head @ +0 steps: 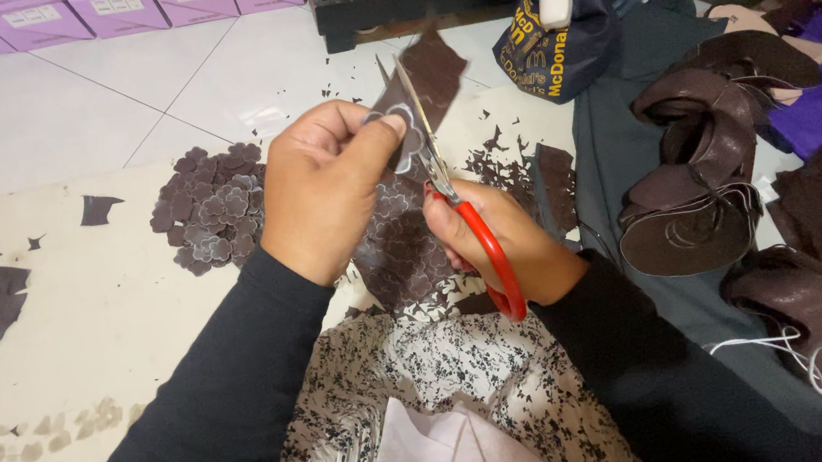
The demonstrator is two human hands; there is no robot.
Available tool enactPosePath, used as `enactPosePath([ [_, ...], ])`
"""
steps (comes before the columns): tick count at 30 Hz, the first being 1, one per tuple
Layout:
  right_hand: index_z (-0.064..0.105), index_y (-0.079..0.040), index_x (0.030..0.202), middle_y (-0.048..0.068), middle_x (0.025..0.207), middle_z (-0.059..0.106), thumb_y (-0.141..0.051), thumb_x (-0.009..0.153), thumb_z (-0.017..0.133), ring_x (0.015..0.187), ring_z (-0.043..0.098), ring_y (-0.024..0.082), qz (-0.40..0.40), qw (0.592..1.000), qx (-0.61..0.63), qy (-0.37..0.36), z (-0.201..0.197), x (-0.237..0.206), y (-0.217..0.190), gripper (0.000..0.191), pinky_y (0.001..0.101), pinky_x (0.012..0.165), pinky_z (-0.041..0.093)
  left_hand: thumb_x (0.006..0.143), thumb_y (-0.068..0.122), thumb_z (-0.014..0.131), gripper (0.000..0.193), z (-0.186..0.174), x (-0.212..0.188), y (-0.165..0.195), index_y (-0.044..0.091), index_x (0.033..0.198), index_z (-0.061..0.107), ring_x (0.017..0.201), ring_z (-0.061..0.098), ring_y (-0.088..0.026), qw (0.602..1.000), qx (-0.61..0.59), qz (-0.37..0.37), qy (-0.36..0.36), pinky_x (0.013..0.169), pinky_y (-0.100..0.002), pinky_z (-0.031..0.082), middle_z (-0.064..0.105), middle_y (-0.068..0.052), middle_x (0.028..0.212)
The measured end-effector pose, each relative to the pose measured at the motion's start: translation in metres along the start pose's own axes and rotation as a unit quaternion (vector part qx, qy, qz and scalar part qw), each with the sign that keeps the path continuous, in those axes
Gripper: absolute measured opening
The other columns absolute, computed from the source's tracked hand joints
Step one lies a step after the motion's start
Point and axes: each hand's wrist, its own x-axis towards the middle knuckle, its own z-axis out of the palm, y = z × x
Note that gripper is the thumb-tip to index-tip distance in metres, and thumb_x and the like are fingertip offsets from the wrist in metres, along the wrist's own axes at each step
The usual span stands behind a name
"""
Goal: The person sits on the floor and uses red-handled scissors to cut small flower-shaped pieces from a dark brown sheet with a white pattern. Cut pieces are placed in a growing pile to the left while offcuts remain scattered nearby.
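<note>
Head view, centre of frame. The left hand [326,184] pinches a dark brown sheet piece [431,73] between thumb and fingers, closed on it near a pale outlined flower shape, and lifts it clear of the floor. The right hand [502,237] is closed through the red handles of the scissors [447,187], whose blades point up the frame and lie across the sheet just right of the left thumb. The blades appear narrowly parted, though this is hard to judge.

The sheet looks thin, light and limp: it probably stands only where it is pinched and would flop if gripped far from the cut line. A grip close beside the blades, on the outlined shape itself, seems the firmest place. Its surface appears matt, so slipping seems unlikely; the narrow lobes of the flower would tear or nick easily.

Left of centre, a pile of cut flower pieces [213,205] lies on the cream floor covering [108,320], with more under the hands. Stacked brown shoe parts [701,163] crowd the right of the frame, near the right forearm. Small offcuts [97,206] scatter the upper left, where room is widest. The patterned lap cloth [444,368] lies directly below the hands.
</note>
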Motion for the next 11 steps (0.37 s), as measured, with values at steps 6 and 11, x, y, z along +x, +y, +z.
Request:
enactPosePath([
  [6,0.051,-0.010,0.087,-0.004,0.065,0.047,-0.050,0.104,0.050,0.056,0.043,0.005,0.008,1.000,0.005,0.007,0.000,-0.002,0.004,0.043,0.0232,0.050,0.038,0.096,0.012,0.070,0.016,0.000,0.000,-0.004,0.001,0.085,0.068,0.063,0.052,-0.003,1.000,-0.004,-0.005,0.009,0.057,-0.020,0.043,0.065,0.003,0.075],
  [11,0.049,-0.008,0.084,-0.003,0.065,0.046,-0.050,0.105,0.053,0.055,0.042,0.006,0.011,0.998,0.060,0.016,-0.043,0.021,0.000,0.047,0.0236,0.049,0.036,0.095,0.012,0.071,0.015,0.004,0.000,-0.007,0.001,0.086,0.068,0.064,0.051,-0.003,0.999,-0.027,-0.005,0.027,0.058,-0.021,0.042,0.064,0.003,0.075],
])
